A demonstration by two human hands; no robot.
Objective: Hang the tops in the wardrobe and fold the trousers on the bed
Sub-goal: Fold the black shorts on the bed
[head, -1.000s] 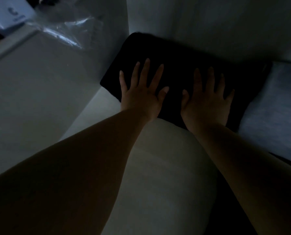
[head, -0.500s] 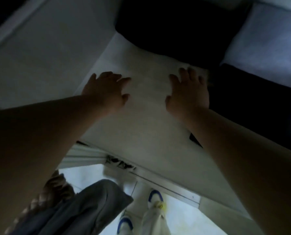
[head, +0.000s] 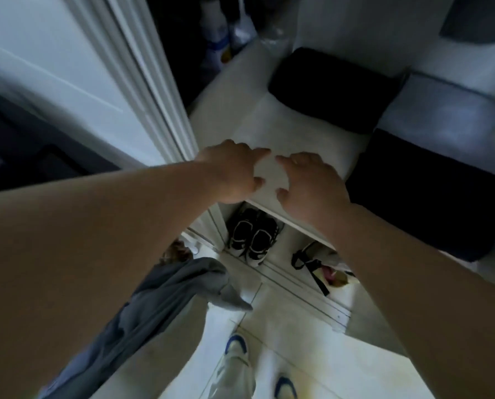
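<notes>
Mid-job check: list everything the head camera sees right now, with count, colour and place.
shelf: one, white, centre, inside the wardrobe
black folded garment: one, at the back of the shelf
grey folded garment: one, pale grey, right of the black one
dark folded garment: one, black or navy, front right of the shelf
wardrobe door: one, white, upper left
bottles: blurred, count unclear, top centre
trainers: one pair, black and white, under the shelf
strapped item: black strap, under the shelf on the right; too unclear to name
grey garment: one, draped below the left forearm
feet in shoes: two, white and blue, on the pale floor
left hand: empty, fingers loosely curled, over the shelf's front edge
right hand: empty, likewise
</notes>
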